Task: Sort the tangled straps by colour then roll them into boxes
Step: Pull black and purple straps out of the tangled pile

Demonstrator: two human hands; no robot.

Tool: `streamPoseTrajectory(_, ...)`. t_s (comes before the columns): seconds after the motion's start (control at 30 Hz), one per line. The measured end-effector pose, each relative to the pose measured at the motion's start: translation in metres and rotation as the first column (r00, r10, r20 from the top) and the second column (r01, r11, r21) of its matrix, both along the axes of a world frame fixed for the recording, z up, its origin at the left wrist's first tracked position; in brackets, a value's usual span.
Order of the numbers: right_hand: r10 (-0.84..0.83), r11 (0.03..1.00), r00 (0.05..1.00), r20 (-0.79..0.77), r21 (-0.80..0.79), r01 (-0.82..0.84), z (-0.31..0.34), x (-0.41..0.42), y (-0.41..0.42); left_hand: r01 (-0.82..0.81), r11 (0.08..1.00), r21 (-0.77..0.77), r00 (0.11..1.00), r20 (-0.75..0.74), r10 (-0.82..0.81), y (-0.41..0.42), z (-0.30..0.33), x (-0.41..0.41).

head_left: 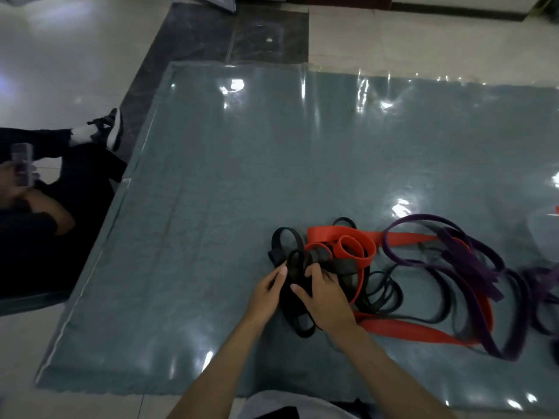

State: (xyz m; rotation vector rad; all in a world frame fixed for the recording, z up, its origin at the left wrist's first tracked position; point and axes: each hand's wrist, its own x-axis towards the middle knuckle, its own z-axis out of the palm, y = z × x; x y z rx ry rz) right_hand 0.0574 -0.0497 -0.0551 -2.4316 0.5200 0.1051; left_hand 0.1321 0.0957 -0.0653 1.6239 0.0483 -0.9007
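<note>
While both hands are working at the near edge of the tangle, the left hand (267, 293) is lying with fairly straight fingers against the left side of the black straps (295, 267), and the right hand (325, 293) is curling its fingers over the same black bundle, seemingly gripping it; how tightly it is closing I cannot tell, since the palm side is hidden. These black bands are sitting near the middle of the blue-grey mat (196, 207), under a shiny clear plastic sheet or on it. Just to the right, the red straps (341, 241) are looping through and over the black ones, and farther right the purple straps (472, 264) are trailing towards the right edge, crossing the red band there. At the far right edge something pale and translucent is showing, perhaps a box, too cut off to say.

Judging by how they are flopping and coiling, the bands are looking soft, limp and light, probably rubbery and a little grippy, so they are likely to drag on one another rather than slide free. Taking hold at a free loop of one colour and feeding it out through the crossings seems wiser than pulling hard on the bundle.

At the far left, another person is sitting, holding a small device.
</note>
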Motion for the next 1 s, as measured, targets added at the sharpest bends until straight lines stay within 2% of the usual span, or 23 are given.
streamPoseTrajectory(0.17,0.09,0.993,0.994,-0.058,-0.065,-0.094,-0.004,0.018,-0.003,-0.117,0.99,0.079,0.993,0.02,0.116,-0.01,-0.001,0.009)
streamPoseTrajectory(0.3,0.077,0.995,0.993,-0.095,-0.063,-0.083,-0.001,0.034,-0.002,-0.207,0.977,0.044,0.977,-0.032,0.209,-0.021,-0.002,0.01)
streamPoseTrajectory(0.47,-0.044,0.977,0.995,-0.084,0.203,0.061,0.005,0.03,-0.013,-0.272,0.962,-0.04,0.961,-0.063,0.269,-0.024,0.011,0.009)
streamPoseTrajectory(0.6,-0.17,0.896,0.985,-0.035,0.411,0.169,0.012,0.021,-0.019,-0.266,0.957,-0.117,0.961,-0.106,0.254,-0.011,0.025,0.006)
streamPoseTrajectory(0.77,-0.259,0.822,0.963,0.074,0.54,0.18,0.034,0.005,-0.022,-0.198,0.967,-0.16,0.977,0.046,0.207,-0.012,0.055,-0.005)
streamPoseTrajectory(1.0,-0.307,0.802,0.935,0.175,0.577,0.156,0.067,-0.032,-0.032,-0.206,0.965,-0.16,0.927,0.284,0.245,-0.039,0.098,-0.044)
